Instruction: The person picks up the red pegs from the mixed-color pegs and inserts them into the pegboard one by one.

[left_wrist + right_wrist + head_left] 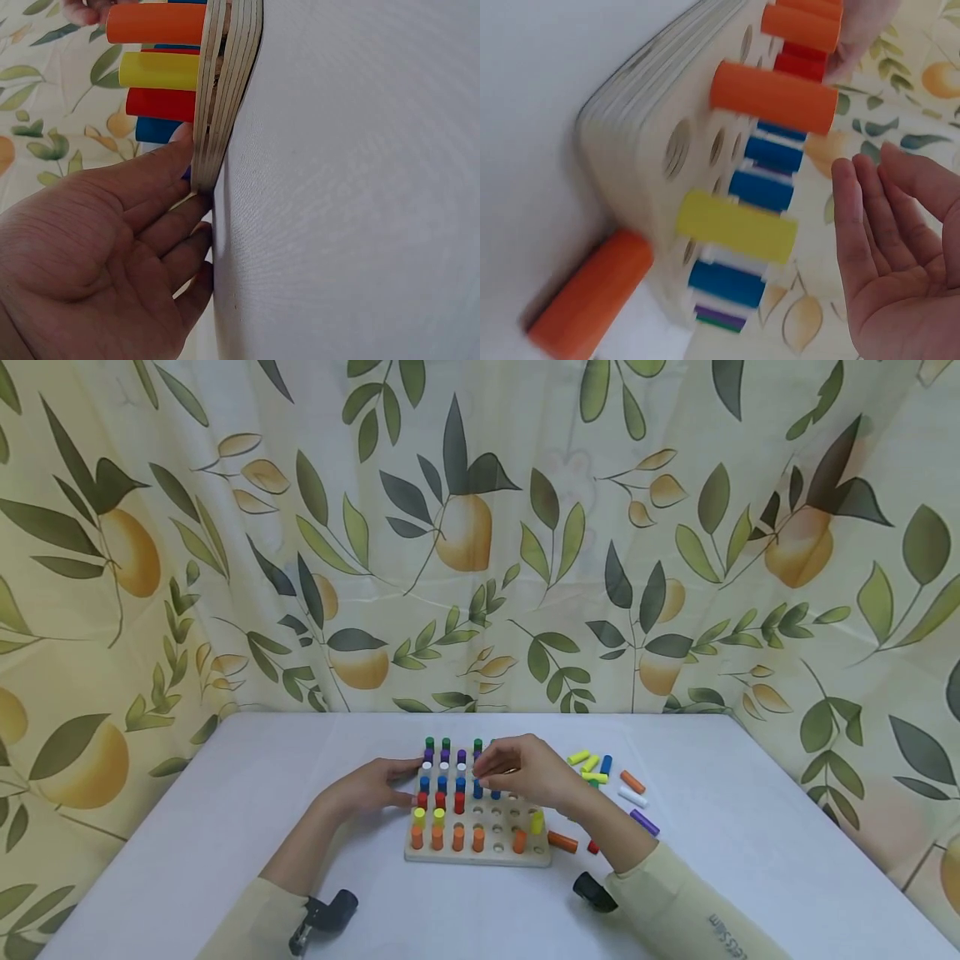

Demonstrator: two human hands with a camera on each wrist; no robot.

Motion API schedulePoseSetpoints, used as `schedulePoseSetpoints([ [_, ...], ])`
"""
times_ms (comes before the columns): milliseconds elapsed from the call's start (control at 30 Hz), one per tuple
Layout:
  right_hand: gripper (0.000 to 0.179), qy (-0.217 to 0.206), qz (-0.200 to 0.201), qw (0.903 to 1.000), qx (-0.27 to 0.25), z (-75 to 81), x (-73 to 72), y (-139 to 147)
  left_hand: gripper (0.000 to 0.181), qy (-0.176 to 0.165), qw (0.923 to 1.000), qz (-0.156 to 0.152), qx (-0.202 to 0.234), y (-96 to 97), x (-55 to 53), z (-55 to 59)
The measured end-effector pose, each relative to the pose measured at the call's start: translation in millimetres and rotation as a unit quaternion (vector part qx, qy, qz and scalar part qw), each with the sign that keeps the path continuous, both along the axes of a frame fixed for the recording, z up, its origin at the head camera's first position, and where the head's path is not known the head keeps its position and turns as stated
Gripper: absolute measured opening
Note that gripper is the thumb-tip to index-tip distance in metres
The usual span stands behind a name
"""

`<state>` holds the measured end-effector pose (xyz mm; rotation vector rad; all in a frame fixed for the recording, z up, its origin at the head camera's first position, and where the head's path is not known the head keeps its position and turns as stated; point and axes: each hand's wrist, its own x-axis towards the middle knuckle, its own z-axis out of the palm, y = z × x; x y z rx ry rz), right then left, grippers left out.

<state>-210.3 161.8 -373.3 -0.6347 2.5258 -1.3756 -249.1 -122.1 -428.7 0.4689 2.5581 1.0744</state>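
A wooden pegboard [480, 858] lies on the table with rows of coloured pegs upright in its holes. My left hand [375, 787] rests against its left edge; in the left wrist view the thumb [176, 146] reaches over the rim beside a blue peg [157, 130], while the other fingers touch the side. Above the board's far half hovers my right hand [528, 768], its fingertips close over the blue and white rows. In the right wrist view its thumb and fingers are loosely bent, with nothing seen between them. Part of the far rows is hidden behind this hand.
Right of the board lie loose pegs: several yellow ones [578, 757], a blue one [607, 765], an orange one [632, 782], a white one [632, 797] and a purple one [644, 822]. Another orange peg [562, 842] lies by the near right corner. A patterned curtain [480, 610] hangs behind.
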Motion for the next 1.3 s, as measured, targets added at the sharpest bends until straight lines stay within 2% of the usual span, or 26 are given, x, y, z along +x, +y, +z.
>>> schedulePoseSetpoints([
  [300,0.014,0.001,-0.014,0.9998,0.012,-0.4,1.9,30.5,0.069,0.002,0.9999,0.009,-0.010,1.7,2.0,3.5],
  [533,0.014,0.010,-0.036,0.9989,0.029,9.5,6.5,53.2,0.070,0.005,0.9999,0.009,-0.011,-0.5,0.8,3.5],
  [667,0.013,0.006,-0.050,0.9981,0.035,9.6,9.2,64.1,0.069,0.007,0.9998,0.012,-0.014,-1.1,1.8,3.6],
  [1000,0.012,0.008,-0.042,0.9986,0.031,2.5,14.6,83.4,0.070,0.009,0.9999,0.006,-0.011,-1.8,7.1,-0.4],
  [1300,0.016,0.009,-0.045,0.9986,0.025,8.2,22.5,100.6,0.069,0.013,0.9998,0.006,-0.010,2.5,5.0,0.7],
])
